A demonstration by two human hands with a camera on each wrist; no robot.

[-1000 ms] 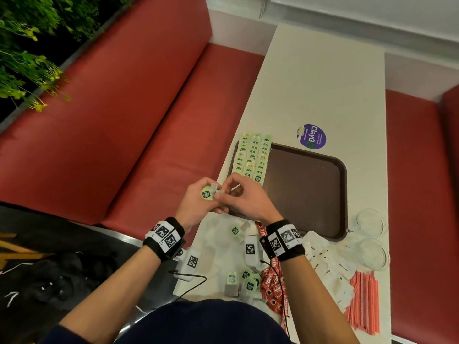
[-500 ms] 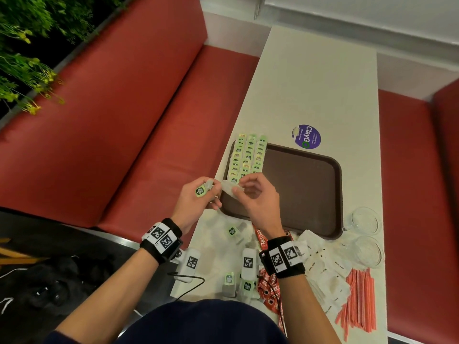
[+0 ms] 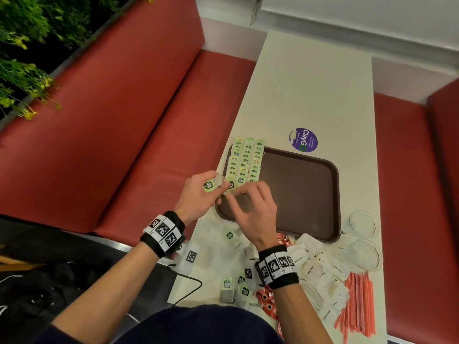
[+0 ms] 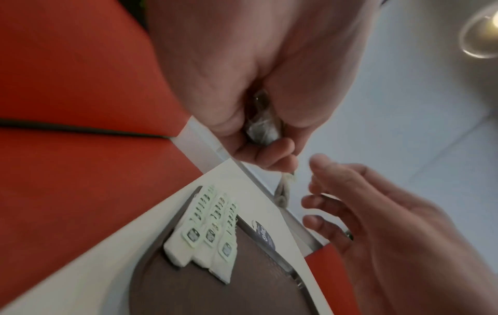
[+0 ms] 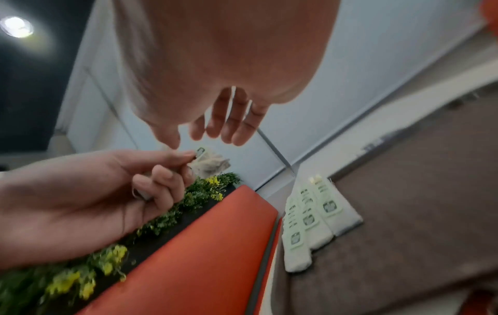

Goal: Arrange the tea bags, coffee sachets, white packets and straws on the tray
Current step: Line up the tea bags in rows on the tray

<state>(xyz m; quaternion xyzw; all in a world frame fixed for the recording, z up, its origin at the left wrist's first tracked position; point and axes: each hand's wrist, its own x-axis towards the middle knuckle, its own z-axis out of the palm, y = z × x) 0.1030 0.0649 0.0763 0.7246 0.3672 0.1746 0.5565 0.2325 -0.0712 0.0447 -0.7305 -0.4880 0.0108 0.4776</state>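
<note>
My left hand (image 3: 215,187) pinches a tea bag (image 3: 210,185) with a green tag, just off the near left corner of the brown tray (image 3: 300,194). The wrist views show the bag (image 5: 211,164) gripped between thumb and fingers, its tag (image 4: 285,187) dangling. My right hand (image 3: 233,194) hovers beside it over the tray corner, fingers (image 5: 231,125) loosely spread and holding nothing. Three rows of tea bags (image 3: 246,160) lie along the tray's left side. Loose tea bags (image 3: 227,285), red coffee sachets (image 3: 267,297), white packets (image 3: 318,271) and pink straws (image 3: 357,304) lie on the table near me.
Two small glass cups (image 3: 362,223) stand right of the tray's near corner. A purple sticker (image 3: 303,140) is on the white table (image 3: 310,83) beyond the tray. Red benches (image 3: 124,120) flank the table, and plants (image 3: 22,70) grow at far left.
Both hands have moved forward from above the table's near part to the tray's near left corner. The right hand's fingers, earlier pinched together at the tea bag, now hang loose beside it.
</note>
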